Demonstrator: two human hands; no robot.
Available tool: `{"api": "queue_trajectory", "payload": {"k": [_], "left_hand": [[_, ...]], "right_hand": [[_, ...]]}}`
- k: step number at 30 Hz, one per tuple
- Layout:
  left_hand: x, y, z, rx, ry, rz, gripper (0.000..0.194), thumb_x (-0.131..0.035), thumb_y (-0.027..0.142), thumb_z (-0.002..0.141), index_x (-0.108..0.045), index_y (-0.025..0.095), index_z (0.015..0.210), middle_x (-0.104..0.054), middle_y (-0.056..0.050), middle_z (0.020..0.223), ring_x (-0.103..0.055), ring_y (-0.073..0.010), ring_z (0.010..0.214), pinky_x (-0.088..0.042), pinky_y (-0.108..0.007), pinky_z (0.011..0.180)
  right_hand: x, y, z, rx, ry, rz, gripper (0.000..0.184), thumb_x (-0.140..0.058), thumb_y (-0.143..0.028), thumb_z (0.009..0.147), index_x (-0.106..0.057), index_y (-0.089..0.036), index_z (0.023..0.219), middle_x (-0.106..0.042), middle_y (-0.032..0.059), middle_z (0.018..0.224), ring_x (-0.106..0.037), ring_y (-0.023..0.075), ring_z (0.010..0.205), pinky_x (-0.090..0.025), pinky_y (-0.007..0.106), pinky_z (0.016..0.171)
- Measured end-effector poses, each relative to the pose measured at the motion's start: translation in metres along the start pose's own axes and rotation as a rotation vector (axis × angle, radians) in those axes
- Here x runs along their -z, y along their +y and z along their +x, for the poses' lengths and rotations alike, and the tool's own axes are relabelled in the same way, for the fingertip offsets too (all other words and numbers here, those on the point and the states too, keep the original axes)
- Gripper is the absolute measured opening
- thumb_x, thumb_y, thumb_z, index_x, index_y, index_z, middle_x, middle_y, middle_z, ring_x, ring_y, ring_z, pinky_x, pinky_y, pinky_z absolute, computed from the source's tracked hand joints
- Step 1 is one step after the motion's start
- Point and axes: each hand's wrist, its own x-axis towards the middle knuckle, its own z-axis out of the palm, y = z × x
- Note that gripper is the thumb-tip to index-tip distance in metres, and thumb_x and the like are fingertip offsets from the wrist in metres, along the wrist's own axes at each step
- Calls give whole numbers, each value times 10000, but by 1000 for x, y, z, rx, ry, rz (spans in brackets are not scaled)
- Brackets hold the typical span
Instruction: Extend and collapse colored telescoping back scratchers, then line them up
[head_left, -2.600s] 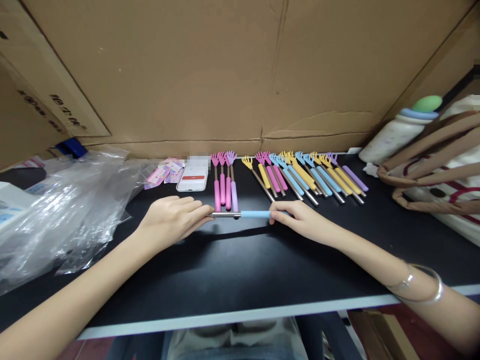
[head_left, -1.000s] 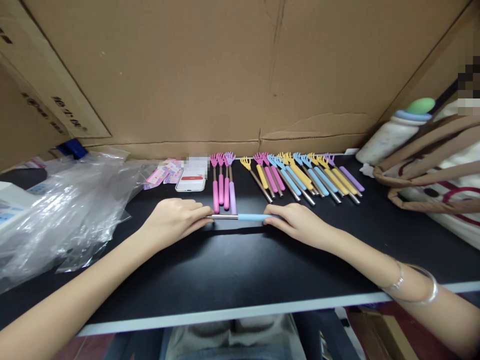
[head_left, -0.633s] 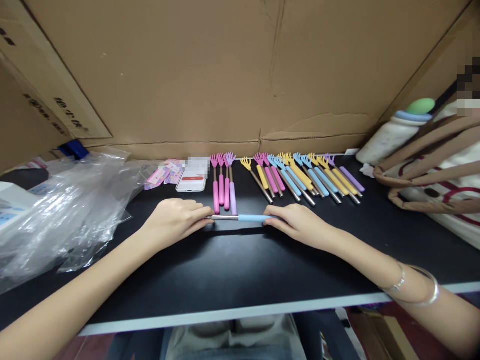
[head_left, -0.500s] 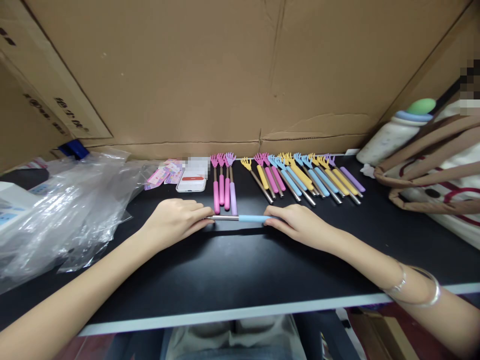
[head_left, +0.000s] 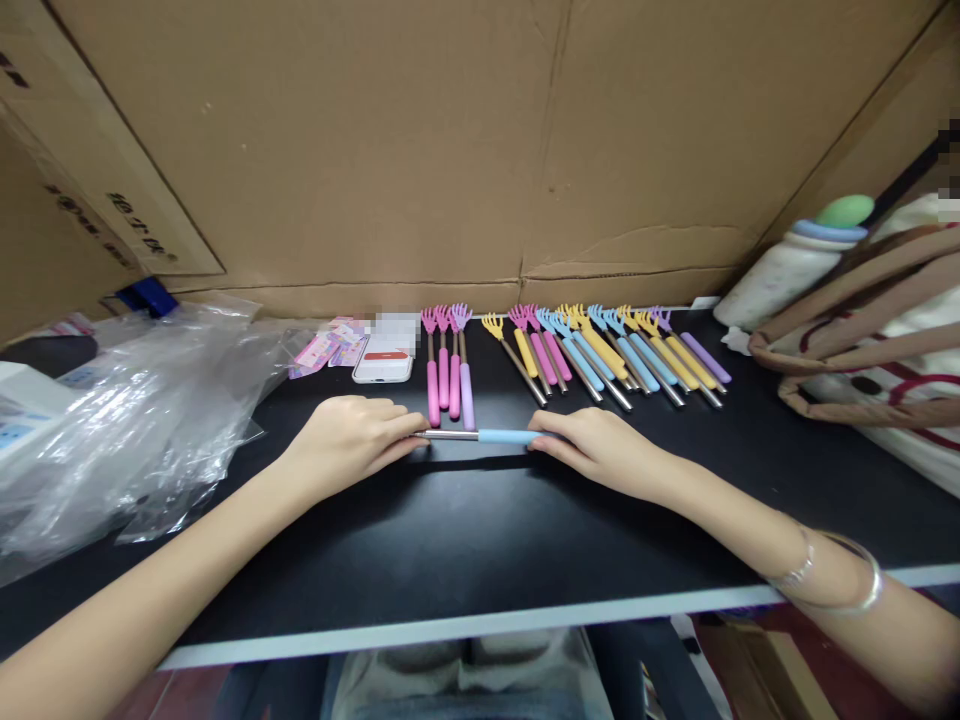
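A blue-handled back scratcher [head_left: 487, 436] with a metal shaft lies crosswise on the black table [head_left: 465, 540], held at both ends. My left hand [head_left: 349, 440] pinches its metal end. Fingers of my right hand [head_left: 600, 448] grip the blue handle end. Just behind it lie three scratchers [head_left: 448, 375] with pink and lilac handles, side by side. Further right is a row of several scratchers [head_left: 611, 350] in yellow, pink, blue and purple.
Crumpled clear plastic bags [head_left: 127, 420] cover the table's left side. A white phone [head_left: 384, 360] and pink cards [head_left: 330, 345] lie at the back. A bottle [head_left: 795, 265] and a striped bag [head_left: 870, 340] fill the right. A cardboard wall [head_left: 465, 150] stands behind.
The scratcher between my hands has shortened a little since the earliest frame, with my right hand nearer my left. In the last second almost nothing has moved.
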Motion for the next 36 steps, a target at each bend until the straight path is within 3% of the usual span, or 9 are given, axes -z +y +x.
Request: {"api": "queue_trajectory", "payload": {"k": [28,36], "left_hand": [[0,0,-3,7,-23,7,278,-370,397,936,-589,243,864,-615,44,667,-591,-119,616,-291,-252,517],[-1,0,-1,-16,22,21,269,-378,388,935,-597,244,872,-614,47,654,-596,-119,616,-310,-251,524]], "right_hand": [[3,-2,-4,40,-9,-137,292,-306,-404,948,-503,-206,863,-572,-2,622,-558,141,574,-282,216,534],[5,-3,-3,49,18,-179,299,-307,-397,947,-524,-206,871,-584,2,606,-560,145,561,-272,219,526]]}}
